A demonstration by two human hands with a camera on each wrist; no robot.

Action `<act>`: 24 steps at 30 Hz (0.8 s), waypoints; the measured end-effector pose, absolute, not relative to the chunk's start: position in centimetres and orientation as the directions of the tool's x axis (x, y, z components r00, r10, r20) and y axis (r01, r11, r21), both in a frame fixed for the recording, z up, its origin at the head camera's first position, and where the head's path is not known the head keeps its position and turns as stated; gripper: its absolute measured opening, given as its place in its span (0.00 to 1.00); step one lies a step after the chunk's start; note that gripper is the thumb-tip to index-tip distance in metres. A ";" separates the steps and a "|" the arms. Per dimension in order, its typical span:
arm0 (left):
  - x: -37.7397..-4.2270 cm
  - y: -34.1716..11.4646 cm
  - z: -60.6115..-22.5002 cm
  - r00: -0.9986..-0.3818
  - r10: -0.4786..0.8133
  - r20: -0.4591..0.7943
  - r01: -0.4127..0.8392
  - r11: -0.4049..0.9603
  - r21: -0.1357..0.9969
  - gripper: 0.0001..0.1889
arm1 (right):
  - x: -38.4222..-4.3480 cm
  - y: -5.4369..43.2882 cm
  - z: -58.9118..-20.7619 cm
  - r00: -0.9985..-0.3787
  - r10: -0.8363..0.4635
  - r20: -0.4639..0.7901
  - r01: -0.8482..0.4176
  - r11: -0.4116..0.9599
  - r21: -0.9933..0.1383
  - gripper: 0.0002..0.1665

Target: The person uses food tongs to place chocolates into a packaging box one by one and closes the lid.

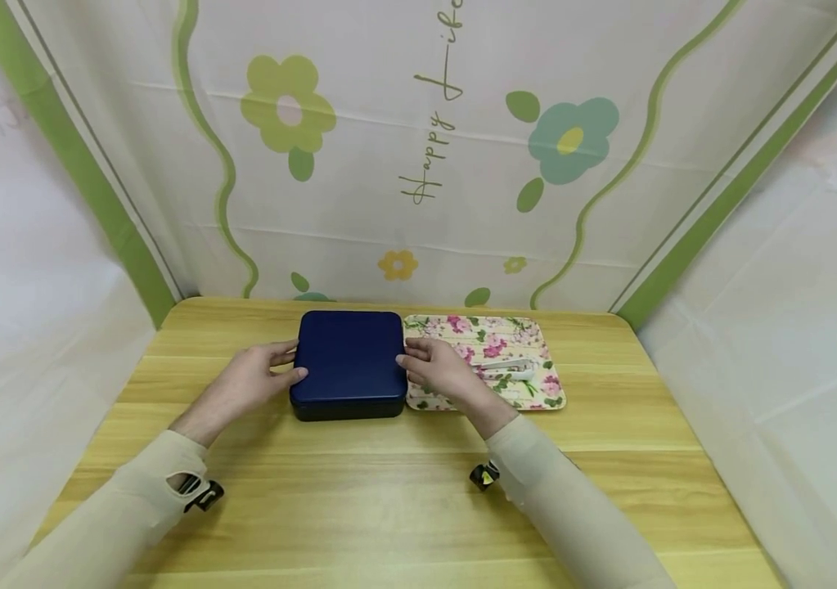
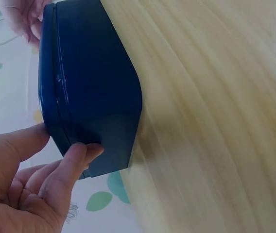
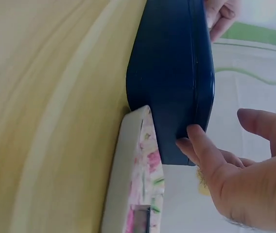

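A dark blue square box (image 1: pixel 350 358) with its lid down stands on the table near the back edge. At its left side my left hand (image 1: pixel 254 378) has the thumb on the lid's edge and bent fingers against the side wall, as the left wrist view shows. On the opposite side is my right hand (image 1: pixel 442 370). Its fingertips (image 3: pixel 196 133) touch the box's side near the lid seam, while the thumb (image 3: pixel 254 121) stands apart from the lid in the right wrist view. The box's far side is hidden.
Beside the box, on the right, lies a flower-patterned tray (image 1: pixel 551 391), its edge against the box. A white stapler-like item (image 1: pixel 514 368) rests on it, partly behind my right hand. A printed curtain (image 1: pixel 359 204) hangs behind the wooden table (image 1: pixel 359 507).
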State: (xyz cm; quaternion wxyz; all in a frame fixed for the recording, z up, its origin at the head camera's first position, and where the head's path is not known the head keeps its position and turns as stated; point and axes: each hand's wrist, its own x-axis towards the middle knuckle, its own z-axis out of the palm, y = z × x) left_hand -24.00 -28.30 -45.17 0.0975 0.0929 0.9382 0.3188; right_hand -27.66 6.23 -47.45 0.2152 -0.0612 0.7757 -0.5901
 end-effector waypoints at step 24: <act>-24.1 -28.3 -45.4 -0.966 0.234 -0.113 0.109 0.760 0.640 0.39 | -26.3 6.6 -46.8 -0.902 -0.402 -0.161 -0.004 0.379 -0.925 0.46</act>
